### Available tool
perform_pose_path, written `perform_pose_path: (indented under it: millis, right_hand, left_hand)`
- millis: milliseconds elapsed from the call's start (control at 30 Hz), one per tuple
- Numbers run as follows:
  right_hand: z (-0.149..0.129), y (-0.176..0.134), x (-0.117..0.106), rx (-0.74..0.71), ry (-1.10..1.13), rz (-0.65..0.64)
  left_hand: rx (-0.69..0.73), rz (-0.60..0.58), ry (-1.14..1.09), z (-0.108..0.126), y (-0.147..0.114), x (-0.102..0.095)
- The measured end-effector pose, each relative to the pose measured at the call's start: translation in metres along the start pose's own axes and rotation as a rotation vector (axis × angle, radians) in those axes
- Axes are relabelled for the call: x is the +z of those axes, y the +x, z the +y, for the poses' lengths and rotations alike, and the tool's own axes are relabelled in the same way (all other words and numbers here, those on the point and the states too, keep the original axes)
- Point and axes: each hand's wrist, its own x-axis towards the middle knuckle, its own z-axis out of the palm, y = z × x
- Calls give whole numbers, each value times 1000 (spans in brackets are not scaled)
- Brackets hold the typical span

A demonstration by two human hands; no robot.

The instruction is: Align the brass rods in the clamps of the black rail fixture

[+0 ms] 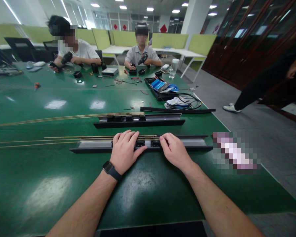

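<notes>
A long black channel [194,149] with a pale inner floor lies crosswise on the table before me. Black blocks [155,142] sit inside it, and thin brass-coloured rods [88,137] run over them, out past its left end. My left hand [124,148], with a dark watch at the wrist, lies across the channel and rods, fingers stretched out and thumb apart along the near wall. At the rods' right ends my right hand [174,149] is closed in a pinch beside a black block. What sits between its fingertips is too small to make out.
Behind lies a second black channel [138,123] with blocks and rods. Farther back are a black strip [177,110], gloves [177,102] and a black tray [160,95]. Two people hold power drills across the green table [51,194]. A blurred pink item [234,151] lies right.
</notes>
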Motion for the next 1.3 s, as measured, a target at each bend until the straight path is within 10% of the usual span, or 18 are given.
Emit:
perform_pose_path:
  millis: [1300]
  right_hand:
    - [0, 1, -8, 23, 73, -21]
  left_hand:
    - [-16, -8, -13, -1, -1, 0]
